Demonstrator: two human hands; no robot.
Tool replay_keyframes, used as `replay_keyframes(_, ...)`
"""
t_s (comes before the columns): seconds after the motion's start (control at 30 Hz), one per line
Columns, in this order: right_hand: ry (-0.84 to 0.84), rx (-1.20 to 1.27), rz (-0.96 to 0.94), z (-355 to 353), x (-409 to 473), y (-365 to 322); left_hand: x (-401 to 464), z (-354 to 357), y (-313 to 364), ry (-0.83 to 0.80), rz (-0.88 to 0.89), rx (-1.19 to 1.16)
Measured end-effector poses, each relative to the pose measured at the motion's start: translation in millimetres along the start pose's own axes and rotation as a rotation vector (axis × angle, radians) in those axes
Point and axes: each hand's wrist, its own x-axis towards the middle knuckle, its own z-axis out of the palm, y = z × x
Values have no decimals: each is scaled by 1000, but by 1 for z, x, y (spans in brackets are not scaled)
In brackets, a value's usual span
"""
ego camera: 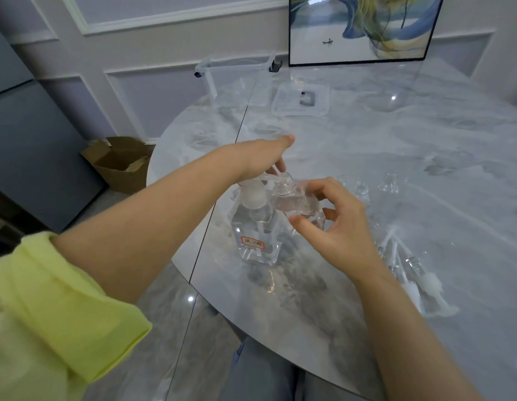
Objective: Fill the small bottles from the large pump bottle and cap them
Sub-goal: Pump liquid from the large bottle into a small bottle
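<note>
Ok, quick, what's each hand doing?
Left hand: pressing the large clear pump bottle's white pump head.
Right hand: gripping a small clear bottle.

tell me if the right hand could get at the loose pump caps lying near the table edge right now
Probably not yet. The right hand holds a small bottle tilted at the pump bottle spout, so its fingers are occupied. The pump caps lie uncovered just beside that wrist, so once the bottle is set down they look reachable.
</note>
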Motion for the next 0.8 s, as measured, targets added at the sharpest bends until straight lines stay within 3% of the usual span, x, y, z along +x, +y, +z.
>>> replay_keyframes(0.37,7,28,15,1,-2,-6,-1,-1,2,70,50,46)
replay_keyframes(0.53,12,32,15,2,-2,-7,-7,-2,6,28,23,78)
replay_keyframes(0.7,11,36,3,2,-2,-8,-12,-4,9,136,74,54)
replay_keyframes(0.8,10,42,1,3,-2,-7,-17,-3,6,295,160,32)
